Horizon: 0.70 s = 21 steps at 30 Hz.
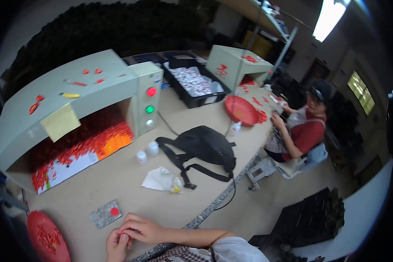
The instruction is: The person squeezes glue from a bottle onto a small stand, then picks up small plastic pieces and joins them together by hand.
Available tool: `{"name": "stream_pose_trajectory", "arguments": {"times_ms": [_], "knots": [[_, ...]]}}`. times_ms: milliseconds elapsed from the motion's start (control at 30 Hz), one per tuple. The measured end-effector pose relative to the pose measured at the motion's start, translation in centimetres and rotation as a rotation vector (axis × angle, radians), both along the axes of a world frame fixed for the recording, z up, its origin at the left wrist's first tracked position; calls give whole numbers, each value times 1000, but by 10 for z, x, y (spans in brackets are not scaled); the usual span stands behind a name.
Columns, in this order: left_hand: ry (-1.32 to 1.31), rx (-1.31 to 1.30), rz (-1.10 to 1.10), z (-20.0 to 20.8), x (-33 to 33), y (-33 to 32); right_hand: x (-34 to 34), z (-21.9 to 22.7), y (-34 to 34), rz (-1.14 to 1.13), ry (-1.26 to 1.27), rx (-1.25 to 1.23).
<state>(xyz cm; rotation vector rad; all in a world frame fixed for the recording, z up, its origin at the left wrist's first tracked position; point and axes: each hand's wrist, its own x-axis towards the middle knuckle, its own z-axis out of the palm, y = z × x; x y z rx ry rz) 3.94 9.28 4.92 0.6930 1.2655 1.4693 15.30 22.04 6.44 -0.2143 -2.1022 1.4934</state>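
My left hand (115, 247) and my right hand (145, 229) meet over the near edge of the table, fingertips together. Pinched between them is a small red piece (122, 233), mostly covered by the fingers, so its exact kind does not show. Just beyond the fingers lies a flat grey block (101, 220) with a round red spot (114, 211) on it. To the left of my hands, a red bowl (33, 223) contains many small red and orange pieces (48, 239).
A pale green box-shaped machine (131, 83) holds heaped red pieces (83, 144). White bottles (153, 149), crumpled tissue (158, 180) and a black strapped bag (205, 146) lie nearby. Farther off are a black crate (194, 101), another red bowl (238, 107) and a seated co-worker (308, 131).
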Motion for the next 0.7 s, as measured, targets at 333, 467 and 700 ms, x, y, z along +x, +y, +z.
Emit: {"name": "stream_pose_trajectory", "arguments": {"times_ms": [333, 467, 700], "knots": [[-133, -186, -58, 3, -4, -11, 14, 1, 0, -140, 3, 464], [-74, -317, -206, 37, -1, -8, 23, 7, 1, -52, -50, 485], [-141, -186, -136, 48, 16, -9, 33, 10, 3, 31, -82, 498]]}}
